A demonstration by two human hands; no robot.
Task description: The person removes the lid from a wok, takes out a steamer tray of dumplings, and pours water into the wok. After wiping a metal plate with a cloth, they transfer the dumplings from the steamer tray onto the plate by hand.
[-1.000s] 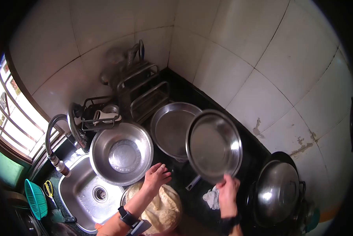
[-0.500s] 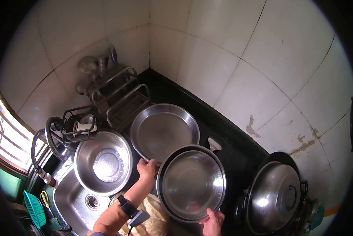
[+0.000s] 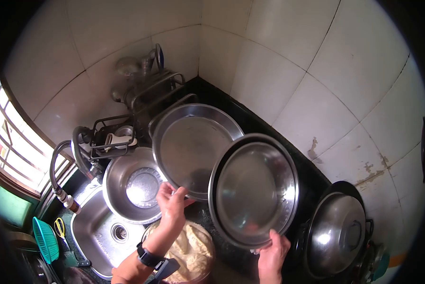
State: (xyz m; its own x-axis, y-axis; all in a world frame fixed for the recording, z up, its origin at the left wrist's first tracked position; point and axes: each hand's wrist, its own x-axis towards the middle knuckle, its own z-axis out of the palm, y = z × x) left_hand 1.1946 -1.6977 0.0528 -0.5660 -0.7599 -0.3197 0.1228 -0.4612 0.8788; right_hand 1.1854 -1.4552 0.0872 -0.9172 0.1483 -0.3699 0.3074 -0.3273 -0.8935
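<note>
My left hand (image 3: 172, 203) pinches the near rim of a round, shallow metal pan (image 3: 193, 146), which overlaps the steel basin (image 3: 137, 182) and the wire rack behind it in this view. With its fingers and thumb closed on the lower right rim, my right hand (image 3: 273, 253) holds a second round metal pan (image 3: 255, 189), tilted over the dark counter. A dark rim shows along this pan's left and upper edge. Between my forearms, low in the view, stands a bowl of pale, dough-like mass (image 3: 191, 253). A dark strap and a small device sit on my left wrist.
The sink (image 3: 99, 236) with a faucet (image 3: 63, 189) lies at the left, beside a turquoise basket (image 3: 45, 239) and yellow-handled scissors (image 3: 59, 227). A lidded wok (image 3: 335, 236) stands at the right. Tiled walls (image 3: 278, 38) close off the back.
Both pans have risen and look larger and more tilted. The left pan now covers more of the basin. The whole view has shifted slightly, uncovering more of the dough-like mass.
</note>
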